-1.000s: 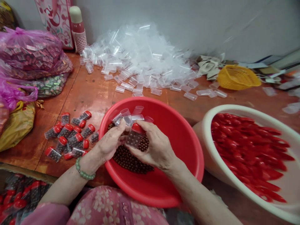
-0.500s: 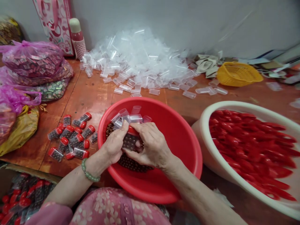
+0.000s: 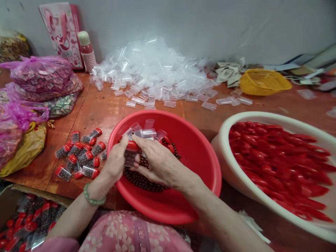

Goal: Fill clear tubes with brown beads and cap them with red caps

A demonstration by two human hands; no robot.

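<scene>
My left hand (image 3: 117, 157) is closed on the left side of a clear tube with a red cap, a capped tube (image 3: 131, 157) filled with dark brown balls. My right hand (image 3: 160, 159) is curled round its other side, fingertips at the cap and near the lower end. Both hands are over the left part of a red basin (image 3: 199, 168). Loose brown balls (image 3: 147, 183) lie in the basin below them. Empty clear tubes (image 3: 149, 132) and a few red caps (image 3: 170, 147) rest on the balls, partly hidden by my right hand.
Filled capped tubes (image 3: 85, 157) lie left of the basin, with more in a box (image 3: 31, 217) below. A white basin (image 3: 223, 150) of red pieces stands right. Behind are a heap of clear tubes (image 3: 157, 73), a yellow basket (image 3: 265, 82), a bottle (image 3: 85, 45) and purple bags (image 3: 39, 73).
Both hands have moved left with the filled tube, toward the basin's left rim. Red caps on the balls are now uncovered to the right of my hand. The view has shifted slightly.
</scene>
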